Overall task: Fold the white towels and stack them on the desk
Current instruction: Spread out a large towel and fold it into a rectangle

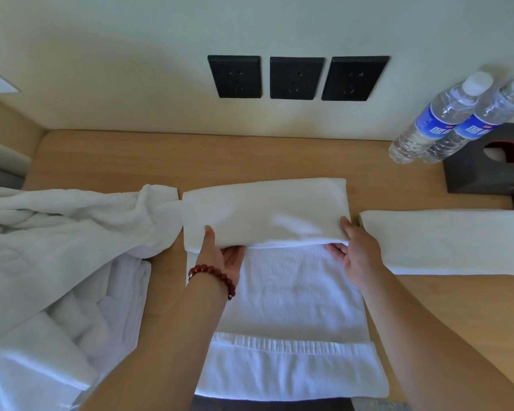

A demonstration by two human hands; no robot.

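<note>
White towel on wooden desk, left hand and right hand pinching its folded far edge

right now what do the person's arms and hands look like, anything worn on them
Both forearms are bare, with no sleeves showing. The left hand has a bracelet of round dark red beads at the wrist. The right hand wears nothing visible: no ring, watch or glove.

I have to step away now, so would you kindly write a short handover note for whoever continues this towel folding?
Left hand and right hand: each grips the folded far part of the centre towel, thumbs on top, fingers beneath.
Done: one folded towel lies on the desk, right of centre.
Left: finish this fold, stack it on the folded one, then fold the crumpled pile at left.
</note>
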